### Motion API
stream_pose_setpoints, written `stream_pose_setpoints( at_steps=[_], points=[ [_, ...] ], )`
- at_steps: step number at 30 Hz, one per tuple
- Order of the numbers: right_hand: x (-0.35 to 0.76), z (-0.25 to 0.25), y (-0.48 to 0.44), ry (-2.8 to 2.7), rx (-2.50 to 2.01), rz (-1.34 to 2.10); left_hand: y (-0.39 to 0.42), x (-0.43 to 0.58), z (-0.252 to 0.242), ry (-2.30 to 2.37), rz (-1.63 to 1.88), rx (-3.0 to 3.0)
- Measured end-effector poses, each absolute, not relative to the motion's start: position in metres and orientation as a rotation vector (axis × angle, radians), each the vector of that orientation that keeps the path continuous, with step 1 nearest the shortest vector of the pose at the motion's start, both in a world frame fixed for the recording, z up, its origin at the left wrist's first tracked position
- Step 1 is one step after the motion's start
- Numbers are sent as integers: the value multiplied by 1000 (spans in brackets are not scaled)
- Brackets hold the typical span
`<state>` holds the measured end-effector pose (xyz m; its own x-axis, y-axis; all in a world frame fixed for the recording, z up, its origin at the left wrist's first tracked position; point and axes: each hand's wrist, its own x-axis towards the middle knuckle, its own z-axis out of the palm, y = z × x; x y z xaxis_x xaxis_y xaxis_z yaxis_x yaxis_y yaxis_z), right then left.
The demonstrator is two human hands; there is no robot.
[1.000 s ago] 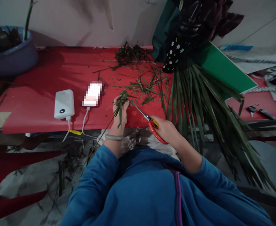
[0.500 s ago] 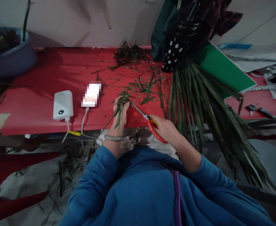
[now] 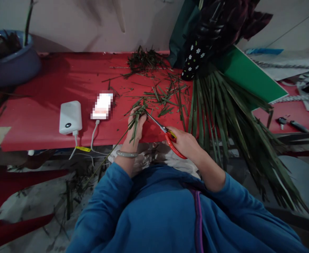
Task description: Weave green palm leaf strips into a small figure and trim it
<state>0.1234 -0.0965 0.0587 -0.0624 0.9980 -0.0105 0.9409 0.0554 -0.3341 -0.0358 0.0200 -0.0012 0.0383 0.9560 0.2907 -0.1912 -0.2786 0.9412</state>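
Observation:
My left hand [image 3: 138,123] is closed round a woven palm-leaf piece [image 3: 139,113] with loose strips hanging over the palm and a long thin stem running down to the left. In my right hand [image 3: 184,142] are scissors [image 3: 173,147] with red and yellow handles. Their metal blades point up and left, with the tips at the right side of the leaf piece. Whether the tips are parted I cannot tell. Cut leaf strips [image 3: 165,98] lie scattered on the red table [image 3: 72,75] just beyond my hands.
A white power bank [image 3: 70,117] and a lit phone [image 3: 102,106], both cabled, lie to the left. A basin [image 3: 14,66] stands at the far left. Large palm leaves [image 3: 217,112] hang over the table edge at right, by a green board [image 3: 254,79]. Keys [image 3: 282,121] lie beyond.
Both hands stay nearly in place. The leaf piece and its hanging strips have shifted very slightly to the right, and the scissors have tilted a little.

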Motion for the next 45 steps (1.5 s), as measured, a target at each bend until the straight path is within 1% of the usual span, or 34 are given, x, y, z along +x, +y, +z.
stream_pose_setpoints(
  at_steps=[9, 16, 25, 29, 37, 45],
  points=[
    [124, 57, -96, -2136, -1977, 403, 27, -35, -11, 790, 1466, 1267],
    [120, 57, -95, -2119, -1994, 343, 24, -36, -8, 774, 1450, 1285],
    [120, 57, -93, -2111, -1957, 398, 17, -36, 3, 894, 1412, 1344],
    [119, 57, -93, -2106, -2001, 376, 18, -36, 2, 871, 1426, 1320],
    [123, 56, -96, -2104, -1988, 435, 23, -35, -5, 832, 1446, 1268],
    [128, 57, -105, -2124, -2016, 413, 15, -40, 15, 940, 1468, 1357]
  ],
)
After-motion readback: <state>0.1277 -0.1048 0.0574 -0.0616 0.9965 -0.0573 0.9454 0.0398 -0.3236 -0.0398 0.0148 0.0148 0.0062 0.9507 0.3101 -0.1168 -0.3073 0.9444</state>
